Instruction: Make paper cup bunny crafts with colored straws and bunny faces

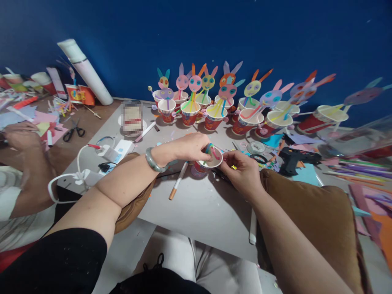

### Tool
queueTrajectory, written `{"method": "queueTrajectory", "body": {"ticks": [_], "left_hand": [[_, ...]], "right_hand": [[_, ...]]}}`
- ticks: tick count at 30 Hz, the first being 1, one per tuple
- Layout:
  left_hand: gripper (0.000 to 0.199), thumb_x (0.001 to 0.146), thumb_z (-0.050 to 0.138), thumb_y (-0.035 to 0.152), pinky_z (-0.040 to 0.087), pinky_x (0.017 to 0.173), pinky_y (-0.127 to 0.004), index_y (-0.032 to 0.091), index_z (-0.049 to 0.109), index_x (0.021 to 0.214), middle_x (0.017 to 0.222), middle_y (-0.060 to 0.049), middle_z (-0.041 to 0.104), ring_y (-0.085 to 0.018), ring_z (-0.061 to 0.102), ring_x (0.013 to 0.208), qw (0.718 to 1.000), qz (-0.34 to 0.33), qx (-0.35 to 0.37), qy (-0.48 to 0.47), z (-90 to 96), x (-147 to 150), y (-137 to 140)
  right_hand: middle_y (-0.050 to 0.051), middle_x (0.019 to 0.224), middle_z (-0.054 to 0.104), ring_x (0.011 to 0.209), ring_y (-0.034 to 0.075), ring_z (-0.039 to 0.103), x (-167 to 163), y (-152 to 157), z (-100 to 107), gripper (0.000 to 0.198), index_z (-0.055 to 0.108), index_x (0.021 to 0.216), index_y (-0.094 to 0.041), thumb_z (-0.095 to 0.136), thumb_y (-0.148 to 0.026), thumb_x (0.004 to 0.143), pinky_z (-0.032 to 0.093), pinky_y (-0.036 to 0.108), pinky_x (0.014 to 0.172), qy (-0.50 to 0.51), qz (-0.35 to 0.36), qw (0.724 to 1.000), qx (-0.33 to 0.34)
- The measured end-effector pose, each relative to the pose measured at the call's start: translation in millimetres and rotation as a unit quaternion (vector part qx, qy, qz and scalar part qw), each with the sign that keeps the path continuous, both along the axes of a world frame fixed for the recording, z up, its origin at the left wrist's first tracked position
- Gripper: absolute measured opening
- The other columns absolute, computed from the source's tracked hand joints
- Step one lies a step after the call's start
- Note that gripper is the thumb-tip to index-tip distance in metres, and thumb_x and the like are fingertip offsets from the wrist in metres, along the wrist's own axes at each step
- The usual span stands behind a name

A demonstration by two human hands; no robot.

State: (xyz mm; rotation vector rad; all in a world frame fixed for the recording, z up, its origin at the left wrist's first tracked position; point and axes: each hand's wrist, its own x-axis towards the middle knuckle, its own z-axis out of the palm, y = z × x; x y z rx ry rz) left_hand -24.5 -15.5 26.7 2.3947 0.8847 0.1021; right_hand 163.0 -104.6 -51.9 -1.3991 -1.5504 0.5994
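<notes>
A red-and-white paper cup [199, 170] stands on the grey table in front of me, its white mouth facing up. My left hand [197, 148], with a jade-like bangle at the wrist, reaches over the rim. Its fingers are closed on colourful strips [212, 147] that bend inside the cup; their lower ends are partly hidden. From the other side my right hand [241, 170] pinches at the cup's right edge, thumb and fingertips together. A marker with a brown end [174, 192] lies just left of the cup.
Behind stand several finished cups with rabbit-eared paper faces [195, 83]. Right are a black glue gun [297, 160], paper scraps and a brown cushion [309, 220]. Left are a power strip [118, 153], black scissors [73, 130] and another person's arm [32, 171].
</notes>
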Motion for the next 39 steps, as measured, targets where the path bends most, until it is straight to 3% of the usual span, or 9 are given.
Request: {"method": "queueTrajectory", "body": {"ticks": [4, 9, 13, 18, 22, 25, 30, 35, 39], "left_hand": [[0.036, 0.075, 0.066, 0.026, 0.019, 0.056, -0.030, 0.018, 0.041, 0.050, 0.047, 0.006, 0.029, -0.008, 0.026, 0.050, 1.000, 0.005, -0.005, -0.006, -0.5, 0.2, -2.1], [0.037, 0.073, 0.066, 0.025, 0.019, 0.056, -0.030, 0.018, 0.040, 0.048, 0.047, 0.006, 0.028, -0.007, 0.025, 0.051, 1.000, -0.002, -0.013, -0.015, -1.0, -1.3, -1.5], [0.029, 0.073, 0.072, 0.032, 0.020, 0.057, -0.029, 0.015, 0.057, 0.054, 0.050, 0.005, 0.037, -0.007, 0.030, 0.053, 0.999, -0.024, -0.043, -0.022, -3.3, -4.7, 5.8], [0.032, 0.077, 0.074, 0.045, 0.025, 0.057, -0.026, 0.014, 0.078, 0.082, 0.061, 0.003, 0.056, -0.008, 0.038, 0.057, 0.991, -0.054, -0.088, -0.088, -5.2, -9.9, 13.0], [0.028, 0.079, 0.075, 0.040, 0.032, 0.063, -0.026, 0.013, 0.079, 0.086, 0.070, 0.001, 0.065, -0.010, 0.048, 0.065, 0.989, -0.025, -0.061, -0.135, 2.4, -10.8, 10.8], [0.022, 0.079, 0.077, 0.031, 0.043, 0.075, -0.026, 0.015, 0.079, 0.094, 0.089, -0.003, 0.075, -0.013, 0.061, 0.079, 0.979, -0.011, -0.074, -0.192, 7.8, -10.3, 7.8], [0.017, 0.082, 0.072, 0.020, 0.050, 0.094, -0.030, 0.016, 0.079, 0.098, 0.102, -0.004, 0.078, -0.017, 0.069, 0.098, 0.966, -0.042, -0.105, -0.234, 11.6, -10.7, 3.1], [0.028, 0.082, 0.076, 0.022, 0.051, 0.098, -0.032, 0.019, 0.078, 0.109, 0.113, -0.007, 0.078, -0.020, 0.070, 0.107, 0.962, -0.051, -0.117, -0.240, 14.9, -10.7, -1.7], [0.013, 0.084, 0.074, 0.022, 0.052, 0.091, -0.030, 0.018, 0.080, 0.095, 0.102, -0.007, 0.079, -0.018, 0.070, 0.097, 0.966, -0.062, -0.090, -0.232, 16.5, -10.7, -1.5]], "right_hand": [[0.000, 0.062, 0.064, 0.053, 0.012, 0.055, -0.9, 0.4, -0.5, 0.026, 0.066, 0.077, -0.021, 0.078, -0.044, 0.081, 0.043, 0.026, 0.052, -0.001, -0.008, 1.000, 0.004], [0.002, 0.065, 0.069, 0.056, 0.015, 0.061, -1.0, 0.4, -0.4, 0.027, 0.066, 0.079, -0.022, 0.076, -0.048, 0.084, 0.048, 0.028, 0.055, 0.024, 0.007, 1.000, 0.004], [0.001, 0.064, 0.068, 0.056, 0.016, 0.062, -0.3, 0.2, 0.0, 0.024, 0.066, 0.080, -0.023, 0.074, -0.045, 0.085, 0.049, 0.029, 0.054, 0.049, 0.026, 0.998, -0.016], [0.002, 0.065, 0.067, 0.056, 0.015, 0.060, 2.3, 1.0, -2.3, 0.023, 0.065, 0.077, -0.022, 0.075, -0.042, 0.084, 0.047, 0.028, 0.055, 0.036, 0.014, 0.999, -0.008], [0.000, 0.061, 0.064, 0.054, 0.014, 0.057, 3.1, 1.6, -4.6, 0.022, 0.065, 0.078, -0.022, 0.073, -0.041, 0.085, 0.045, 0.026, 0.052, 0.039, 0.011, 0.999, -0.011], [0.001, 0.065, 0.067, 0.055, 0.014, 0.058, 2.6, 1.0, -4.5, 0.019, 0.067, 0.081, -0.021, 0.070, -0.039, 0.086, 0.045, 0.026, 0.051, 0.036, 0.014, 0.999, -0.010], [0.002, 0.064, 0.067, 0.055, 0.015, 0.059, 1.6, -0.9, -2.0, 0.019, 0.070, 0.083, -0.020, 0.070, -0.038, 0.087, 0.045, 0.028, 0.053, 0.033, 0.013, 0.999, -0.010], [0.001, 0.060, 0.064, 0.053, 0.015, 0.057, 1.0, -1.6, -0.2, 0.021, 0.070, 0.082, -0.021, 0.071, -0.041, 0.086, 0.044, 0.028, 0.051, 0.033, 0.015, 0.999, -0.016], [0.001, 0.062, 0.066, 0.052, 0.014, 0.055, 0.4, -2.3, 0.3, 0.017, 0.070, 0.081, -0.021, 0.069, -0.038, 0.086, 0.043, 0.028, 0.051, 0.026, 0.012, 1.000, -0.014]]}}
